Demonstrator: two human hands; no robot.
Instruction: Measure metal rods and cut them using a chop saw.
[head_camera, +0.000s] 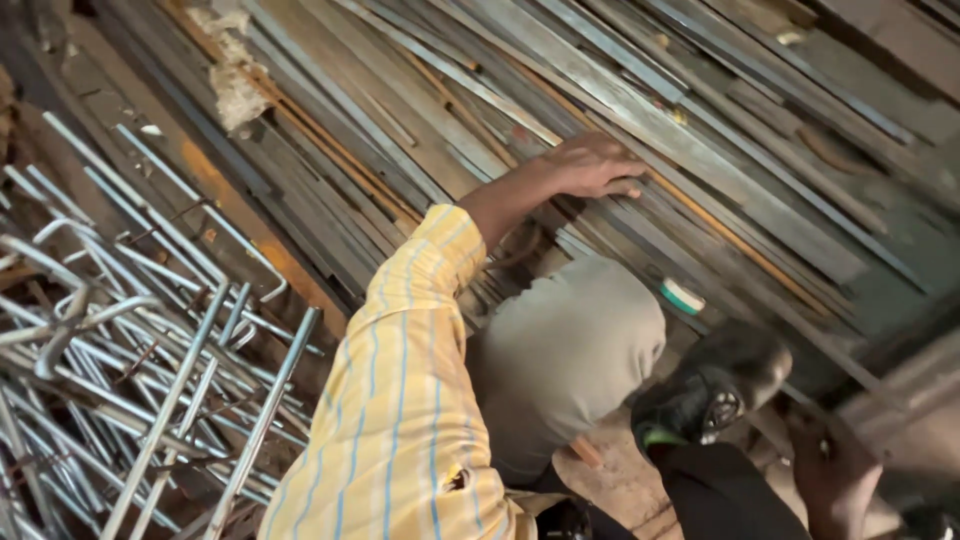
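Our left hand (590, 168) lies flat, fingers spread, on the steel strips (640, 130) above our knee (570, 340) — we should press evenly before sliding one. Right hand (835, 470), beside the shoe (710, 385): fingers unclear.

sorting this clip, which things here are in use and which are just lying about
In use:
left hand, resting on the flat metal strips

Lying about:
bent steel rods
tape roll
right hand, low at the frame's edge; grip unclear

Dim, warm light; motion blur throughout, perhaps worst at the edges.
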